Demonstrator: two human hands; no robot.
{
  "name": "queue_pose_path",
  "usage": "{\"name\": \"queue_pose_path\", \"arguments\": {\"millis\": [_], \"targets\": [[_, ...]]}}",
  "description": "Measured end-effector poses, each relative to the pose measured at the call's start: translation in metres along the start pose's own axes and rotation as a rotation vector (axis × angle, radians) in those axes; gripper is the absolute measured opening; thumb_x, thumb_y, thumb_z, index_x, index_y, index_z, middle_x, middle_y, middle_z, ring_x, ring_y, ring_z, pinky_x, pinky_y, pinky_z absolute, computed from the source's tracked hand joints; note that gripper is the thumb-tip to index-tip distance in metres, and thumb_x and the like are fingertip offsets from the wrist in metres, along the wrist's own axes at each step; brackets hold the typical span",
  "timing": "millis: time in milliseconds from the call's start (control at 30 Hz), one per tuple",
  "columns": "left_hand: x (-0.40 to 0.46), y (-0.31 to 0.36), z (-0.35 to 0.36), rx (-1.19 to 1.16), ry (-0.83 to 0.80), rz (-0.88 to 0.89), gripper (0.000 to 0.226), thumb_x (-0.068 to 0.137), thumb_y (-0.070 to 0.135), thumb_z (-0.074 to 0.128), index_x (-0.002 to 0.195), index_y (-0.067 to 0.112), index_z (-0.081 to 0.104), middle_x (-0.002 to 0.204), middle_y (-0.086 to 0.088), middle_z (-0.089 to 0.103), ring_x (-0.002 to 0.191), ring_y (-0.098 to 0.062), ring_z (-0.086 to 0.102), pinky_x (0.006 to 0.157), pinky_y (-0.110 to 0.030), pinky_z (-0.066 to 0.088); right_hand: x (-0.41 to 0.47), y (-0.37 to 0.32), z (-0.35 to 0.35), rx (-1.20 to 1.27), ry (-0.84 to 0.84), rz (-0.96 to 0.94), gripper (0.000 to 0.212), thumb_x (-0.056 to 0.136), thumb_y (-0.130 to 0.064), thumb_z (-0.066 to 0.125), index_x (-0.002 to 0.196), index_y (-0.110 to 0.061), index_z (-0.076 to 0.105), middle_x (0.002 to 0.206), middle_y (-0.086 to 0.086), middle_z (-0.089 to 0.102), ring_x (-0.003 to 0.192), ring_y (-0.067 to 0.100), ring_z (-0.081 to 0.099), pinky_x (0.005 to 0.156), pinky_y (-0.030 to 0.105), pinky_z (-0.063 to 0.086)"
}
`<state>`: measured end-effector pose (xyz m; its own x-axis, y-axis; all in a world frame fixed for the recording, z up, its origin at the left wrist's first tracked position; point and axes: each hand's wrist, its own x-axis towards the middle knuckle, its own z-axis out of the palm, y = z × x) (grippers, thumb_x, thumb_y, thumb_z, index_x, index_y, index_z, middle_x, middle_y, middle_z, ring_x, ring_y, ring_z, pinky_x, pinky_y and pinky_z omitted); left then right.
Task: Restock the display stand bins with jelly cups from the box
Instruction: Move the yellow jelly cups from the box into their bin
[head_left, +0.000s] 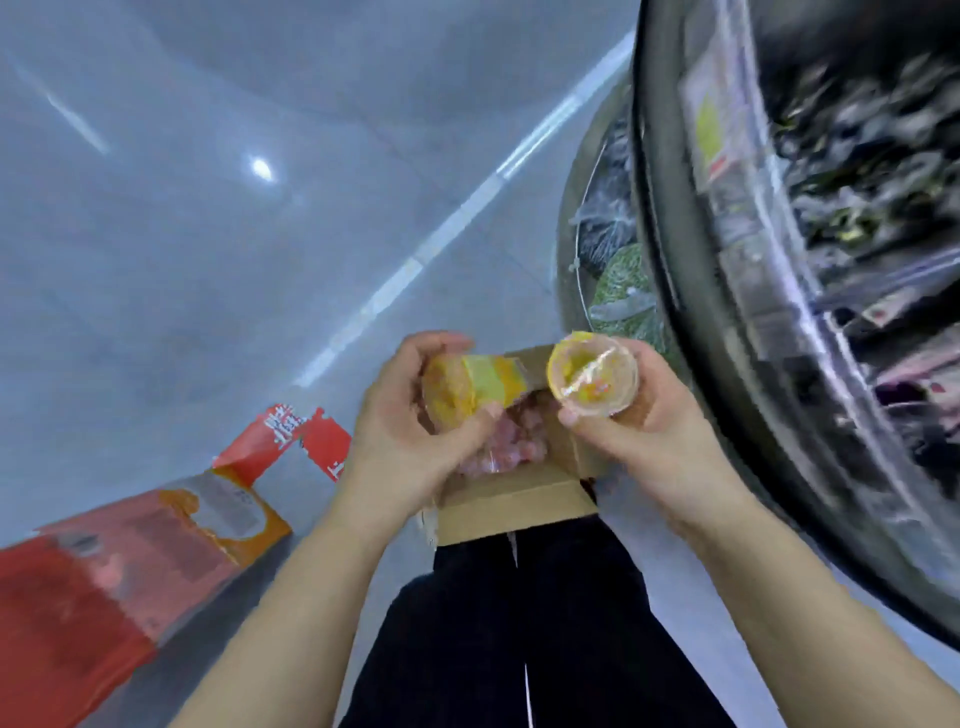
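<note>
A: Hands first, pls. What's each one got?

B: Left hand (410, 431) is curled round a stack of jelly cups (470, 387), yellow w/ a green band, lying sideways, fingers over the top & thumb under. Right hand (639, 431) grips a single jelly cup (592, 375), its round sealed top tipped toward the camera, thumb on the near rim, fingers behind. So both are grasping, neither loose.

A: Touching each other?

B: No. Stack & single cup sit near each other w/ a small gap between, both held above the box.

A: Box?

B: Cardboard box (511, 501), open, on the floor just ahead of the person's dark trousers (545, 623). Flaps folded out. Inside: pinkish wrapped stuff (511, 441), blurred, prob. more cups but can't tell for sure. Left hand hides part of the opening.

A: Display stand?

B: Right side of view, round display stand (727, 312) w/ a dark curved rim. Bins hold blurred dark & pale packets; can't make out what they are. A lower bin w/ a wire edge has green packets (623, 291), just beyond the box.

A: Anything else around?

B: Red-&-orange carton (130, 561) lying on the grey floor (208, 234) at left, flaps open, well apart from the cardboard box. Floor is shiny, w/ light reflections on it.
</note>
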<state>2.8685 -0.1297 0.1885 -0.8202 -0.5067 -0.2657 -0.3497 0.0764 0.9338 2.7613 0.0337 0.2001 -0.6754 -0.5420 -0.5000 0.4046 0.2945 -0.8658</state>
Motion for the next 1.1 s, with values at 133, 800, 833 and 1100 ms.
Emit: {"name": "queue_pose_path", "arguments": {"millis": [133, 800, 833, 1100], "targets": [[-0.005, 0.112, -0.005, 0.072, -0.077, 0.242, 0.049, 0.072, 0.034, 0.064, 0.117, 0.050, 0.050, 0.103, 0.012, 0.052, 0.099, 0.000, 0.052, 0.086, -0.009, 0.038, -0.049, -0.089, -0.019, 0.025, 0.066, -0.223, 0.041, 0.071, -0.010, 0.063, 0.104, -0.034, 0.062, 0.100, -0.010, 0.069, 0.098, 0.005, 0.063, 0.080, 0.013, 0.046], [0.006, 0.345, 0.178, -0.188, -0.642, 0.561, 0.042, 0.069, 0.019, 0.066, 0.108, 0.030, 0.055, 0.100, 0.023, 0.062, 0.093, 0.004, 0.058, 0.078, -0.009, 0.042, -0.174, -0.219, -0.222, -0.064, 0.491, -0.649, 0.043, 0.064, -0.015, 0.068, 0.099, -0.039, 0.060, 0.095, -0.017, 0.065, 0.091, 0.002, 0.061, 0.081, 0.022, 0.047], [0.008, 0.346, 0.188, -0.195, -0.638, 0.542, 0.044, 0.068, 0.019, 0.071, 0.107, 0.030, 0.055, 0.104, 0.022, 0.061, 0.094, 0.004, 0.059, 0.078, -0.008, 0.042, -0.176, -0.219, -0.230, -0.064, 0.517, -0.658, 0.043, 0.063, -0.012, 0.069, 0.098, -0.037, 0.059, 0.092, -0.017, 0.065, 0.087, 0.001, 0.061, 0.077, 0.016, 0.047], [0.019, 0.368, 0.233, -0.067, -0.575, 0.640, 0.043, 0.062, 0.036, 0.081, 0.098, 0.025, 0.061, 0.103, 0.015, 0.060, 0.106, -0.001, 0.057, 0.085, -0.010, 0.041, -0.193, -0.229, -0.275, -0.130, 0.732, -0.664, 0.041, 0.060, -0.025, 0.079, 0.093, -0.030, 0.056, 0.087, -0.022, 0.065, 0.081, -0.006, 0.061, 0.067, 0.005, 0.044]]}}
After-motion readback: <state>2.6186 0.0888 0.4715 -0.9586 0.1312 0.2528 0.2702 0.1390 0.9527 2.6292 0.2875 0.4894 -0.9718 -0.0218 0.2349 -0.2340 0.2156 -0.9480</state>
